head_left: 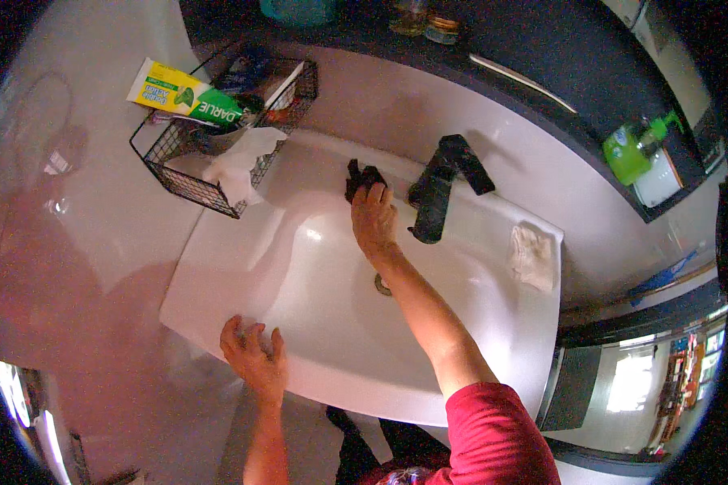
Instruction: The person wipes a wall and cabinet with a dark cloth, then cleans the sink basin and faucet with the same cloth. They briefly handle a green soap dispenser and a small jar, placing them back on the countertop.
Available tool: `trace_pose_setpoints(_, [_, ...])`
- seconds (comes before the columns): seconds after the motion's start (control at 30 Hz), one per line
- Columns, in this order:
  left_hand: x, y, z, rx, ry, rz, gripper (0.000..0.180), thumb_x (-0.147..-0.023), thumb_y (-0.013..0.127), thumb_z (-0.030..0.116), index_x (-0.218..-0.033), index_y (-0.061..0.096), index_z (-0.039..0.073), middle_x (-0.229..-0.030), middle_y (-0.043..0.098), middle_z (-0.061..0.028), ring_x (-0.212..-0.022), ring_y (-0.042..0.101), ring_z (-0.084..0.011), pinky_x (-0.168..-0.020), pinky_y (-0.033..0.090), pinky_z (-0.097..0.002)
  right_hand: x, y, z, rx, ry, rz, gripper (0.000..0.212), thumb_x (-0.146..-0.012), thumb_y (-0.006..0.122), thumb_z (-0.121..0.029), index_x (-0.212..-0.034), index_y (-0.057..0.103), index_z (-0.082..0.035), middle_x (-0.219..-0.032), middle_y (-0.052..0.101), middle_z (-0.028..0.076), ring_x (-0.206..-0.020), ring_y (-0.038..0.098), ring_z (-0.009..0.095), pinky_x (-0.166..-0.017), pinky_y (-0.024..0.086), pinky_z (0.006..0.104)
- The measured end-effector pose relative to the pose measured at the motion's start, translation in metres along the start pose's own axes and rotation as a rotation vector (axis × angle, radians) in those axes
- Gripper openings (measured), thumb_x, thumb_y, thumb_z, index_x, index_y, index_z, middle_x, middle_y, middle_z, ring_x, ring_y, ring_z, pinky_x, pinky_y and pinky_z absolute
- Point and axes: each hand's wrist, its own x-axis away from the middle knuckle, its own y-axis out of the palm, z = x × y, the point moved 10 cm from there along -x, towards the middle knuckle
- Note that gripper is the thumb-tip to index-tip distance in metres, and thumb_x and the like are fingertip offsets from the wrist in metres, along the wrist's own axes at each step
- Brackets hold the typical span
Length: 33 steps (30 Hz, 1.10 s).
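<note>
My right hand (375, 217) reaches across the white sink (323, 343) to its back ledge. Its fingers close over a small black object (362, 176) of irregular shape; its kind is unclear, partly covered by the fingers. Just to the right of that hand stands a black faucet (435, 202), apart from it. Over the sink's front left edge hovers my left hand (255, 356), empty, with its fingers apart and slightly bent. Below the right forearm, the round drain (383, 284) shows in the basin.
A black wire basket (192, 187) at the back left holds a yellow and green toothpaste tube (182, 93) and white crumpled paper (247, 158). A whitish folded cloth (532, 257) lies on the right ledge. A green pump bottle (629, 152) stands on the dark shelf (534, 48).
</note>
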Motion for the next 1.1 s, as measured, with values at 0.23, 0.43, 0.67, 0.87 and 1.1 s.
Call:
trace_pose_setpoints(0.23, [-0.001,-0.005,0.01,-0.088,0.071,0.002,0.025,-0.07,0.069,0.013,-0.09,0.057,0.005,-0.118,0.046,-0.0212,-0.111,0.042,-0.0382,-0.089,0.036,-0.0485,0.129,-0.046,0.051,-0.917,0.215,-0.749,0.035,-0.083,0.061,-0.026,-0.105,0.056,0.001,-0.102,0.059,0.015,-0.092,0.056,0.026,-0.078,0.046,0.0379])
trace_pose_setpoints(0.43, [0.002,0.002,0.005,-0.063,0.063,0.002,0.025,-0.071,0.069,0.016,-0.09,0.058,0.005,-0.119,0.046,-0.0205,-0.111,0.042,-0.0378,-0.09,0.036,-0.049,0.102,-0.183,0.129,-1.03,0.258,-0.134,0.03,-0.083,0.062,-0.015,-0.107,0.054,0.001,-0.094,0.059,0.013,-0.083,0.058,0.024,-0.074,0.047,0.0349])
trace_pose_setpoints(0.67, [0.003,0.008,0.002,-0.121,0.026,-0.057,0.024,-0.073,0.068,0.018,-0.091,0.058,0.006,-0.119,0.046,-0.0192,-0.112,0.041,-0.0368,-0.091,0.035,-0.0489,0.041,-0.158,0.085,-0.412,-0.106,0.057,0.036,-0.08,0.06,-0.011,-0.112,0.052,0.005,-0.11,0.044,0.019,-0.097,0.046,0.037,-0.083,0.044,0.0434])
trace_pose_setpoints(0.87, [0.004,0.01,0.006,-0.133,0.084,-0.045,0.024,-0.074,0.067,0.018,-0.092,0.058,0.005,-0.12,0.045,-0.0197,-0.113,0.041,-0.0371,-0.093,0.035,-0.0485,0.0,-0.135,0.077,-0.198,-0.045,-0.025,0.029,-0.08,0.06,-0.012,-0.102,0.056,0.006,-0.102,0.047,0.018,-0.093,0.049,0.036,-0.074,0.047,0.0422])
trace_pose_setpoints(1.1, [0.003,0.013,0.005,-0.159,0.058,-0.112,0.023,-0.074,0.067,0.018,-0.09,0.059,0.004,-0.123,0.044,-0.0197,-0.116,0.039,-0.0368,-0.094,0.034,-0.0494,0.002,-0.125,0.066,-0.065,-0.012,-0.103,0.027,-0.08,0.052,-0.013,-0.1,0.057,0.005,-0.11,0.049,0.02,-0.1,0.045,0.036,-0.065,0.046,0.0486])
